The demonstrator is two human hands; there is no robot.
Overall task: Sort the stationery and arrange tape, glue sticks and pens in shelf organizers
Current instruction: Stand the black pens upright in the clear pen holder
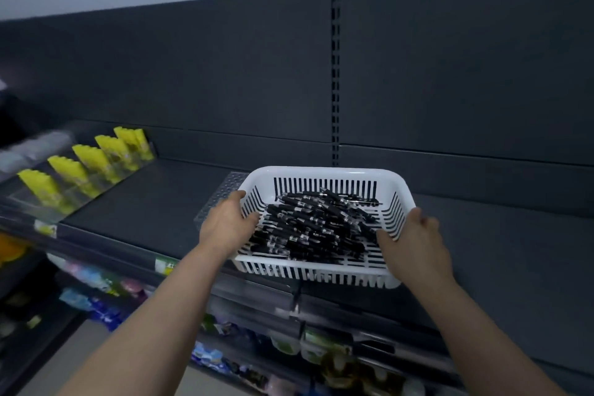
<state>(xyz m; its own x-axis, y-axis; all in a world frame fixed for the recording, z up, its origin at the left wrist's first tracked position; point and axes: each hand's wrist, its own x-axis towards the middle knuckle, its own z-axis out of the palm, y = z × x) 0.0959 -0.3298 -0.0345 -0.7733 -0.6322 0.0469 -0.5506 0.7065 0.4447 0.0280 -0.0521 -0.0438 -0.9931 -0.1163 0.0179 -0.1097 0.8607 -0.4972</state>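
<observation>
Two hands hold white slotted basket [321, 172] by its side walls. Left hand [229, 225] curled round left wall, thumb inside. Right hand [414, 241] curled round right wall, thumb inside rim. Heap of black pens [315, 225] lies in basket. Basket at front edge of dark shelf [144, 202], near side overhanging; resting or lifted, cannot tell. Clear perforated organizer [225, 193] just behind left hand. Yellow packs [86, 164] in clear dividers, far left on same shelf.

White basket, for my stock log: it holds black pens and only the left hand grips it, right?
No: the head view shows both hands gripping it, left hand and right hand on opposite sides of the white basket of black pens.
</observation>
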